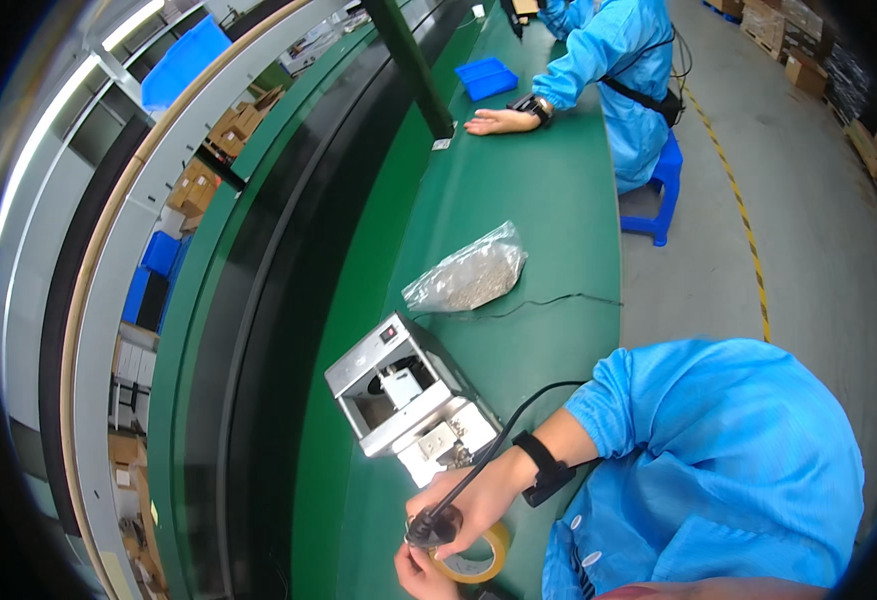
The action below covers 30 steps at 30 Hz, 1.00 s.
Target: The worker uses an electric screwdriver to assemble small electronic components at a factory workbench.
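My right hand [480, 496], a black band round its wrist, has its fingers closed round a black plug [436, 527] at the end of a black cord. Close against the plug's lower side is my left hand [424, 574], its fingertips pinched together; what lies between them is hidden. Partly under the right hand shows a roll of yellow tape [499, 556]. Just beyond the hands stands an open-fronted metal machine [394, 384] with a red switch on top and a white block inside. Small metal fittings [455, 432] sit along its near side.
On the green bench [558, 260] lies a clear plastic bag [470, 276] of small pieces, with a thin black wire beside it. Farther off, a co-worker in blue [608, 60] rests a hand [500, 121] near a blue tray [486, 77]. A dark conveyor strip runs along the left.
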{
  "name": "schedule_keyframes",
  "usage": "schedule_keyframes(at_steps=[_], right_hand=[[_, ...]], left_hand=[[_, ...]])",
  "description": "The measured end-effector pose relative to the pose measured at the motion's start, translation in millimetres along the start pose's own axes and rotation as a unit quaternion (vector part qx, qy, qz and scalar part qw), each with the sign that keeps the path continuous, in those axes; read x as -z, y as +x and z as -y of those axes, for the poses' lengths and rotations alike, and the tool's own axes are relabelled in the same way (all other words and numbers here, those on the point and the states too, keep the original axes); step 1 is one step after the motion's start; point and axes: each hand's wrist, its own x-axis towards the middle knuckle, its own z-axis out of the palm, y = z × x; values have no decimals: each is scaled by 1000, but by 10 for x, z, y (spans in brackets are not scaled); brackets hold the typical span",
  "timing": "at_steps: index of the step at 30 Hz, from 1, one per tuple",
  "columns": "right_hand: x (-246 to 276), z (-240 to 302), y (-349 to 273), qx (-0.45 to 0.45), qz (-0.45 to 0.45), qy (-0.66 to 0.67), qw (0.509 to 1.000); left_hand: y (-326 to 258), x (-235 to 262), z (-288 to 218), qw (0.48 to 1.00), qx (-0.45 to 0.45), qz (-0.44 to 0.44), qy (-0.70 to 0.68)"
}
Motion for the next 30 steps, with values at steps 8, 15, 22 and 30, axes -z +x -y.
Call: schedule_keyframes(at_steps=[8,15,22,30], right_hand=[[-17,-63,7,9,10,-36,999],[-21,-36,16,28,9,-43,999],[-21,-53,15,29,2,-36,999],[-25,-54,18,20,7,-10,1000]], left_hand=[[-25,26,20,1000,15,-2,-12],[-50,36,-65,998,49,0,-36],[-26,26,-11,999,23,4,-27],[-19,21,56,1000,4,4,-20]])
